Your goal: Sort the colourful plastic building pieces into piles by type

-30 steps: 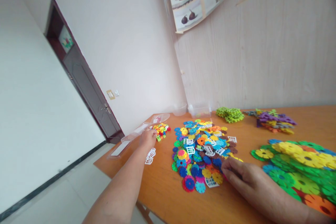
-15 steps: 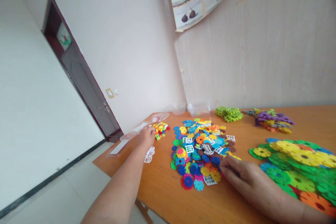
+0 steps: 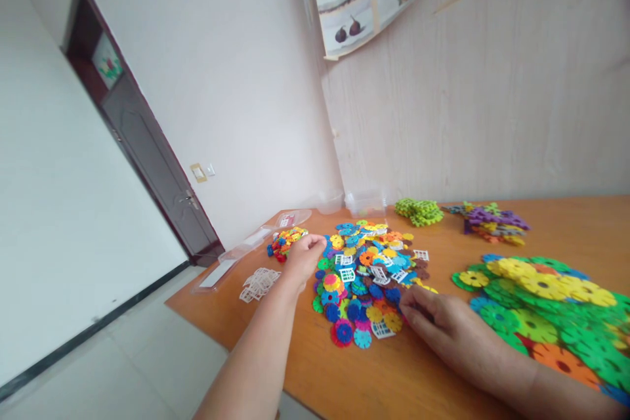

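A heap of small coloured snowflake discs [image 3: 371,275] mixed with white grid pieces lies mid-table. My left hand [image 3: 305,257] hovers at the heap's left edge, fingers curled loosely; whether it holds anything is hidden. My right hand [image 3: 438,321] rests flat on the table at the heap's right front edge, fingers stretched toward the discs. A small pile of white grid pieces [image 3: 258,282] lies left of my left hand. A little cluster of tiny coloured pieces [image 3: 285,241] sits behind it.
The orange wooden table [image 3: 344,374] ends at its left corner near the white pieces. A clear plastic lid [image 3: 246,256] lies along that edge. Large green, yellow and orange discs [image 3: 546,302] fill the right. Green pieces [image 3: 418,211], purple pieces [image 3: 492,223] and a clear tub [image 3: 367,200] stand by the wall.
My left hand has drawn back from the tiny coloured pieces and white grid pile to the left edge of the disc heap. The right hand has stayed by the heap's front right.
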A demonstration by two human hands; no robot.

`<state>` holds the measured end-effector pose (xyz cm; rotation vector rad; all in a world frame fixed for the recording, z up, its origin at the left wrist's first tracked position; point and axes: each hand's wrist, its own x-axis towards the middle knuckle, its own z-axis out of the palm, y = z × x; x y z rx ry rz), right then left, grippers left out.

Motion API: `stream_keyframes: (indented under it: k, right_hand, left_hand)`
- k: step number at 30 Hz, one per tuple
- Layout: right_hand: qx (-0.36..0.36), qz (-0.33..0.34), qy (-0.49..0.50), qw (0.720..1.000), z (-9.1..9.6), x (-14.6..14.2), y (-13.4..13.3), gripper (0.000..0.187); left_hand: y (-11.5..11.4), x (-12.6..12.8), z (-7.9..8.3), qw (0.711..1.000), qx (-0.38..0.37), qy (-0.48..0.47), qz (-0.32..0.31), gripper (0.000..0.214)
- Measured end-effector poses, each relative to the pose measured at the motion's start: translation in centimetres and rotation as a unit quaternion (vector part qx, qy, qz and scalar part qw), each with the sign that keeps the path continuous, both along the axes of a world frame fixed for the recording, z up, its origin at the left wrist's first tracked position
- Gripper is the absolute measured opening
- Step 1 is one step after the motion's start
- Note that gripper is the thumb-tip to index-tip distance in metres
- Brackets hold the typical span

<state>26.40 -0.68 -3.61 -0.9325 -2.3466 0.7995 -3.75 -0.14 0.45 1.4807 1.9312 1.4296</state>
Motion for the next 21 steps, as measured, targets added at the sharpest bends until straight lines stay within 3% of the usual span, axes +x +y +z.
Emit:
stream_keyframes:
  k: [7, 11, 21]
  right_hand:
    - [0.013, -0.006, 0.0, 1.0, 0.3, 0.1, -0.1, 0.022]
    - [0.027, -0.009, -0.013, 1.0, 0.5, 0.0, -0.2, 0.02]
    - [0.047, -0.005, -0.015, 0.999, 0.2, 0.0, -0.1, 0.017]
  left_hand:
    - [-2.7, 1.9, -2.1, 0.997, -0.063, -0.031, -0.023, 0.034]
    - [-3.8, 2.6, -2.6, 0.996, -0.086, 0.005, -0.039, 0.042]
    - [-2.8, 2.9, -4.3, 0.987, -0.03, 0.148, -0.058, 0.022]
